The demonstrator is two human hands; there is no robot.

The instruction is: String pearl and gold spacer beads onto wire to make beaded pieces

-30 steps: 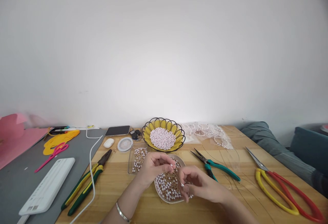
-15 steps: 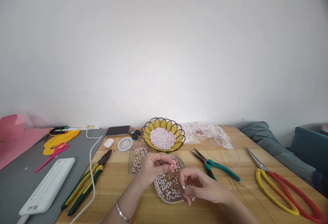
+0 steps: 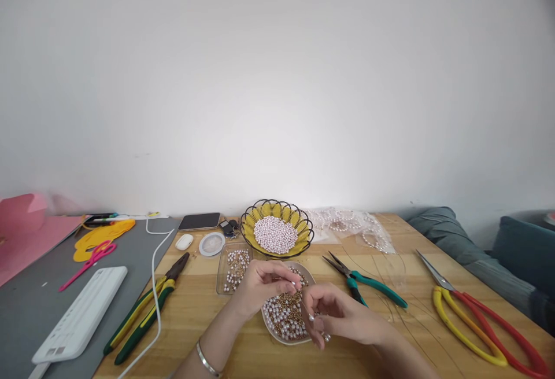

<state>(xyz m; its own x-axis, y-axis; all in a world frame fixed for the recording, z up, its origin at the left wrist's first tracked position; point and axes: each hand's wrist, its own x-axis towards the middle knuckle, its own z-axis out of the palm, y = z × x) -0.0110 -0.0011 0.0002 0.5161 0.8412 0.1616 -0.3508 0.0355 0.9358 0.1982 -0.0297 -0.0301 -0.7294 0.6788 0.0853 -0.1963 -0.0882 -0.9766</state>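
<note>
My left hand (image 3: 260, 285) hovers over a shallow dish (image 3: 273, 332) of white and gold beads, fingers pinched on something too small to name. My right hand (image 3: 336, 313) is just right of it above the dish's right edge, fingers curled and pinched, with a small pearl showing under them. The fingertips of both hands nearly meet. A silver bangle (image 3: 205, 360) circles my left wrist. A clear tray (image 3: 225, 266) with beaded pieces lies behind the left hand. A yellow wire basket (image 3: 304, 233) of white pearls stands beyond it.
Teal-handled pliers (image 3: 366, 285) lie right of the dish, big yellow-and-red shears (image 3: 477, 321) farther right. Green-yellow pliers (image 3: 145, 306) and a white cable (image 3: 156, 286) lie left. A grey mat (image 3: 34, 298) holds a white box (image 3: 80, 315) and pink scissors (image 3: 89, 262). Bagged pearl strands (image 3: 351, 223) sit behind.
My left hand's pinched fingers have shifted slightly right and down toward my right hand. The right hand dropped a little, and a pearl now shows beneath it.
</note>
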